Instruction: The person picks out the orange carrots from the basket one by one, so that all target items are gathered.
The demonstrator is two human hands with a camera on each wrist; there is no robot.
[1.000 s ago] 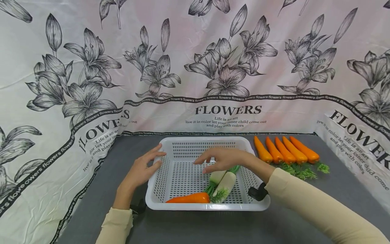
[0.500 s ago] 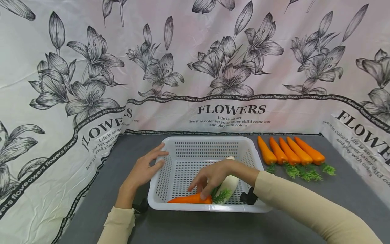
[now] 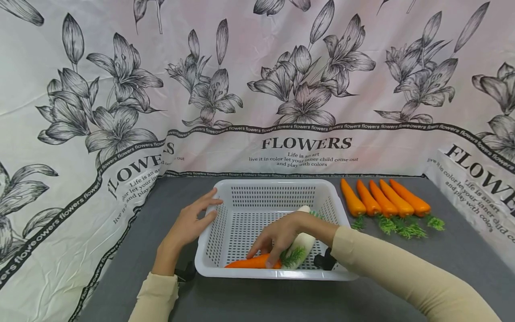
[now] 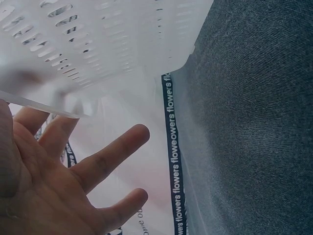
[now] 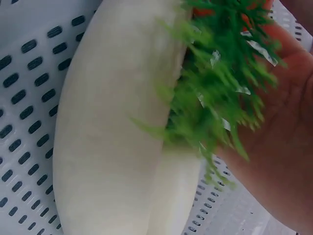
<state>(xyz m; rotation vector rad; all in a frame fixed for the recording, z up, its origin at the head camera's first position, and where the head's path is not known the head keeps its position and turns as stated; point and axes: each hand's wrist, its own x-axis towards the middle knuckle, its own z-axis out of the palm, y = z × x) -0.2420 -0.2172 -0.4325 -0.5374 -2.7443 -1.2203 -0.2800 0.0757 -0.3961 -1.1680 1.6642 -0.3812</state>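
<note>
My right hand (image 3: 281, 232) reaches into a white perforated basket (image 3: 277, 273) and pinches an orange carrot (image 3: 251, 263) near its leafy end, thumb on the near side. The carrot lies along the basket's near wall, tip to the left. Beside it are two white radishes (image 3: 302, 250), partly hidden beneath the hand and forearm. In the right wrist view a radish (image 5: 107, 122) fills the middle, and green carrot leaves (image 5: 220, 83) cover part of the palm. My left hand (image 3: 187, 226) rests on the basket's left rim with its fingers spread and mostly straight.
Several orange carrots (image 3: 384, 201) with green tops lie in a row on the grey tabletop (image 3: 402, 259), right of the basket. A floral cloth (image 3: 306, 152) hangs behind the table and along both sides.
My right hand has come down and toward me, from above the radishes onto the carrot, and grips it. The carrot has shifted slightly right. My left hand stays on the rim.
</note>
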